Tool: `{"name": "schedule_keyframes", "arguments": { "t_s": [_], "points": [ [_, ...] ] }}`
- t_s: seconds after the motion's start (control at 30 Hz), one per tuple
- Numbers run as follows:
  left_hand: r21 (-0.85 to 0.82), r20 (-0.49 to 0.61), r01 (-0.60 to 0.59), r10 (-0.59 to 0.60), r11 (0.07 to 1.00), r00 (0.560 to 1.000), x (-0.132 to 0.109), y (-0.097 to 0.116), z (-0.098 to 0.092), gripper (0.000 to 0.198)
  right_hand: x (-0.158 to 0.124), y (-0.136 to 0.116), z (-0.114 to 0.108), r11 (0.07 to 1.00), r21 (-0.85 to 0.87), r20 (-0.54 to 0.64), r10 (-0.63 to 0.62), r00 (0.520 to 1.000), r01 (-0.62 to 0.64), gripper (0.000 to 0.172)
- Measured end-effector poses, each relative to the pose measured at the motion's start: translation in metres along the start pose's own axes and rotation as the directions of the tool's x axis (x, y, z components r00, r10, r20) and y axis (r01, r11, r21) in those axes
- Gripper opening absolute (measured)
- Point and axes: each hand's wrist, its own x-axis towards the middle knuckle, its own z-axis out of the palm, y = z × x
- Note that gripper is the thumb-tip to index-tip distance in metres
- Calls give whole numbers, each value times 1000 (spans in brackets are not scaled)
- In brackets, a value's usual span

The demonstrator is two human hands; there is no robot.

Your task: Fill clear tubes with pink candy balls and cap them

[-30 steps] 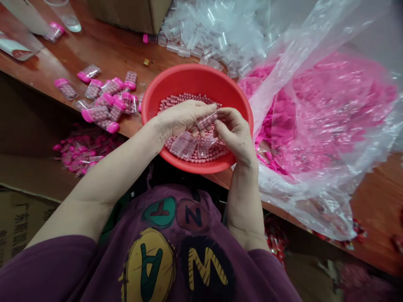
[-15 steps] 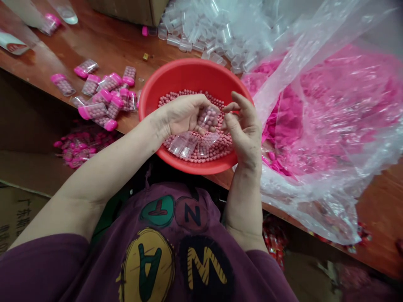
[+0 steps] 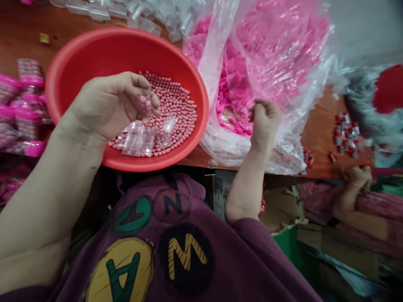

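Left hand [image 3: 107, 105] over a red plastic basin [image 3: 94, 54], fingers curled round a clear plastic tube [image 3: 144, 102] of pink beads, tube tilted. Right hand [image 3: 264, 121] beyond the basin's 3 o'clock rim, closed to a loose fist above a clear bag of pink caps [image 3: 233, 84]; nothing visible in its grip. In the basin, loose pink beads [image 3: 171, 109], with clear tubes [image 3: 138, 140] lying on them at 6 o'clock. Pink-capped tubes [image 3: 25, 109] at 9 o'clock, beside the basin, on the bench [image 3: 25, 25]. Far off at 3 o'clock, red-capped tubes [image 3: 346, 136], a co-worker's hand [image 3: 357, 178] just below them.
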Motion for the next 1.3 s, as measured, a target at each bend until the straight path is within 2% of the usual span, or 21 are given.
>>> {"name": "schedule_keyframes", "arguments": {
  "t_s": [0.07, 0.17, 0.27, 0.37, 0.5, 0.67, 0.83, 0.9, 0.97, 1.03, 1.1, 1.2, 1.3],
  "points": [
    [80, -26, -4, 6, 997, 1000, -1, 0, 0, 36, -3, 24, 3, 977, -178, 150, 144, 978, -116, 10],
    [130, -55, 21, -13, 991, 998, 1, -2, -2, 33, -14, 43, 32, 926, -370, 258, 183, 949, -78, 16],
    [53, -87, 24, -19, 998, 996, 4, -5, -2, 32, -19, 49, 52, 889, -457, 234, 164, 958, -41, 20],
    [-9, -95, 9, -10, 1000, 995, 3, -8, 1, 26, -17, 53, 53, 880, -472, 212, 164, 963, -46, 21],
    [9, -55, -6, 7, 1000, 998, 0, -8, 0, 19, -10, 60, 51, 863, -499, 170, 184, 968, -77, 34],
    [60, -70, -8, 12, 998, 997, -2, -7, -4, 22, -2, 66, 62, 792, -585, 22, 228, 973, -173, 32],
    [72, -44, -68, 71, 995, 996, -4, -9, -7, 20, -6, 71, 67, 848, -503, 20, 206, 978, -168, 40],
    [70, -7, -61, 61, 996, 998, -4, -8, -9, 20, -9, 73, 62, 919, -347, 13, 205, 979, -188, 47],
    [51, 15, -49, 49, 997, 999, -4, -7, -11, 20, -12, 71, 52, 982, -90, 55, 170, 984, -165, 53],
    [31, 22, -51, 50, 998, 999, -5, -6, -11, 23, -16, 59, 41, 985, 140, 138, 78, 987, -98, 54],
    [13, 33, -71, 70, 997, 997, -9, -9, -6, 24, -22, 34, 33, 960, 279, 225, -25, 974, -39, 52],
    [-41, 57, -130, 132, 991, 990, -20, -21, 12, 21, -40, -23, 35, 924, 380, 329, -175, 928, 39, 44],
    [-130, 93, -77, 89, 989, 992, -26, -39, 28, 21, -60, -82, 49, 925, 350, 358, -281, 891, 151, 32]
  ]
}}
